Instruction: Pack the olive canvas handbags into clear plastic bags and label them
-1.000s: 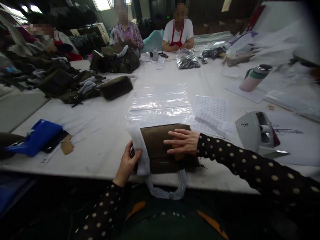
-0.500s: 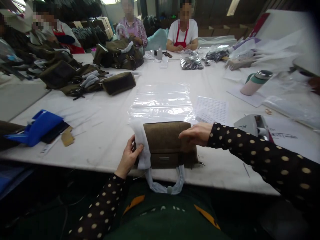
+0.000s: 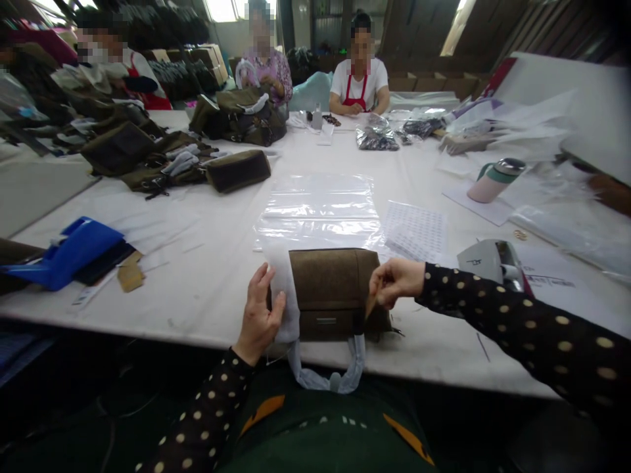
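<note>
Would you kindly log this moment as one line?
left hand: against white wrap | right hand: pinching tan piece | brown bag: on table | clear plastic: flat beyond bag

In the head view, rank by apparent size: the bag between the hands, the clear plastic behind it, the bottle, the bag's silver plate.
1. Bag and clear plastic: too alike to rank, bag being nearer
2. Bottle
3. Silver plate
</note>
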`<state>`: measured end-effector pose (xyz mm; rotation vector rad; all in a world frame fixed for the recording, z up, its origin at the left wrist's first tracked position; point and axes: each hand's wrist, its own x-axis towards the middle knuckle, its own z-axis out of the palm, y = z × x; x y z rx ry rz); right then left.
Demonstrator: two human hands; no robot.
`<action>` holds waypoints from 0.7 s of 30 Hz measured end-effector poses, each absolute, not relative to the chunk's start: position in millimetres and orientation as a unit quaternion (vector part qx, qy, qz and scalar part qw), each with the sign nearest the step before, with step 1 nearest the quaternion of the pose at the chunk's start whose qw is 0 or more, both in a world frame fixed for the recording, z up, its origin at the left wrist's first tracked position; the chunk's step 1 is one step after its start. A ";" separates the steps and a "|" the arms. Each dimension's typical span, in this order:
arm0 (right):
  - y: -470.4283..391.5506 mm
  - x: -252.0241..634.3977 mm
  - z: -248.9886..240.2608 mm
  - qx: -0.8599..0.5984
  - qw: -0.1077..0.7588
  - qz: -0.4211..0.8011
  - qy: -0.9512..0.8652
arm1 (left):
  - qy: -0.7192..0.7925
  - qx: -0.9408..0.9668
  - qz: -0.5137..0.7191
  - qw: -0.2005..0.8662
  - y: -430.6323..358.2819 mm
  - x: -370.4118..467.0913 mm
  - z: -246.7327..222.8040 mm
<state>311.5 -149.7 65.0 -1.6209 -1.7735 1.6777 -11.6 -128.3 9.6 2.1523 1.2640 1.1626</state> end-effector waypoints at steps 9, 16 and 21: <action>-117.2 272.6 42.4 -0.661 0.207 0.080 -0.716 | 0.454 0.824 0.326 0.088 -80.1 24.6 28.6; -123.9 263.4 35.3 -0.652 0.166 0.073 -0.736 | 0.465 0.861 0.203 0.044 -71.8 28.4 32.6; -120.7 248.0 22.9 -0.682 0.161 0.042 -0.712 | 0.448 0.868 0.199 -0.084 -72.2 41.8 30.1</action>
